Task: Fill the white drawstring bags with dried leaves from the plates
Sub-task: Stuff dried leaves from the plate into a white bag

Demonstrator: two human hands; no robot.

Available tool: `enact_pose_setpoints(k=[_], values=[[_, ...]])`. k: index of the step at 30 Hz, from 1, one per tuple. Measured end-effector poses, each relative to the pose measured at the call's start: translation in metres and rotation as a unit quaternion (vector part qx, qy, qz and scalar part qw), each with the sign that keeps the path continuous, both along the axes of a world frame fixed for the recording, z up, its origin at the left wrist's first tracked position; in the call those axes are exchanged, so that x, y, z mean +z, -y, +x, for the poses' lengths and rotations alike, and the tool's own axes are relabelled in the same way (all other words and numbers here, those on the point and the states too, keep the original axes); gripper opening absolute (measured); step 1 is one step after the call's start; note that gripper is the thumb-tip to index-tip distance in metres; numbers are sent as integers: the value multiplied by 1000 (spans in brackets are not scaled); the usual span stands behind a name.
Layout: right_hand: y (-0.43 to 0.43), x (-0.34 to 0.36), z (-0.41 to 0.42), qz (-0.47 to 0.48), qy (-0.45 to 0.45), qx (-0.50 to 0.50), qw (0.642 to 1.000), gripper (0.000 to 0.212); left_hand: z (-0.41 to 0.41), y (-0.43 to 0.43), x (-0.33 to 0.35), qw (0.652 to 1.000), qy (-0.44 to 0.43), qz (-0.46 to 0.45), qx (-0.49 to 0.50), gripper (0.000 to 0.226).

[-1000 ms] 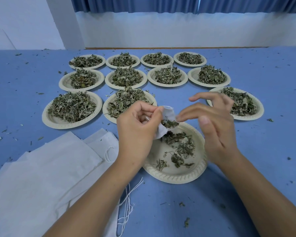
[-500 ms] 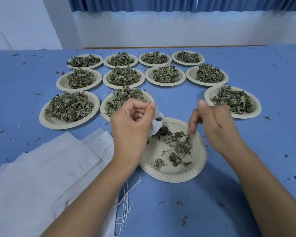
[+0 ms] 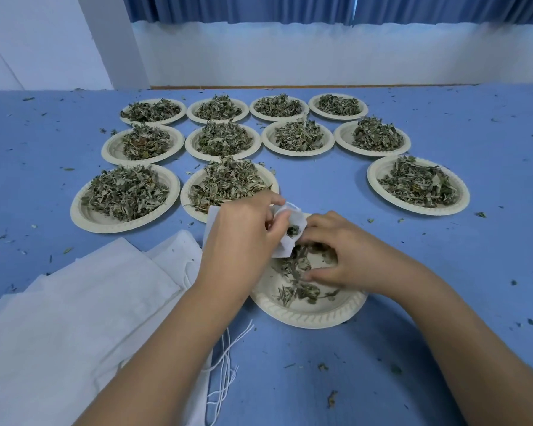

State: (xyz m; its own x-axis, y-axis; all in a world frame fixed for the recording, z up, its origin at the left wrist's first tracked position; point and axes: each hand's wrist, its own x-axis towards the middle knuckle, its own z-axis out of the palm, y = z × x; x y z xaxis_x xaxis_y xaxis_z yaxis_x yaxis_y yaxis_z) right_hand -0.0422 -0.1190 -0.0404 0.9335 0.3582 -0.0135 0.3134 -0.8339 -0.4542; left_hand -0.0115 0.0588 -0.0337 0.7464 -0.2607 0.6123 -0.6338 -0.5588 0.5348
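Over the nearest plate, close to the bench's front edge, we are midway through loading one white drawstring bag. Our left hand grips the bag by its neck, fingers curled round the cloth so that the mouth gapes toward the right; a scrap of leaf shows inside it. Our right hand lies down on the plate beside the bag, fingers and thumb curled round a small clump of dried leaves, touching the bag's lower edge.

We judge the step to be gathering another pinch for this bag. Only a thin scatter is left on this plate, so it is nearly spent.

Next we would need to lift that clump and feed it into the mouth without shedding flakes, keeping the opening wide with the left hand. After that, the full plates behind and the stack of empty bags on the left, its cords trailing, wait for us.
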Motion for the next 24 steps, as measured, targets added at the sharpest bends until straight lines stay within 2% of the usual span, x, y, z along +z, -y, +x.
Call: enact_pose_setpoints(k=[3,5,8,12,14,16,18,20,22,24], values=[[-10,-4,1,24,20,14,999,37,-3,2,0,1000,4,2,1,5],[-12,-3,1,39,46,20,998,23,-4,2,0,1000,-6,-27,11,6],[-13,1,-2,65,61,6,996,15,-4,1,2,997,-21,-76,25,3],[-4,13,-7,198,77,-51,976,16,-3,0,4,992,-34,-115,27,4],[2,21,-8,338,37,-85,937,16,-3,0,3,991,-47,-126,19,8],[5,24,-8,468,27,-110,876,15,-3,1,2,989,-62,-131,8,10],[5,23,-6,520,64,-122,843,18,-5,3,1,987,-79,-141,-8,9],[-1,20,-7,490,105,-124,856,24,-7,5,0,984,-95,-151,-22,9],[-4,13,-7,363,180,-113,907,28,-10,7,0,981,-102,-159,-36,10],[-7,7,-5,252,259,-87,929,26,-13,9,-1,978,-113,-169,-50,10]])
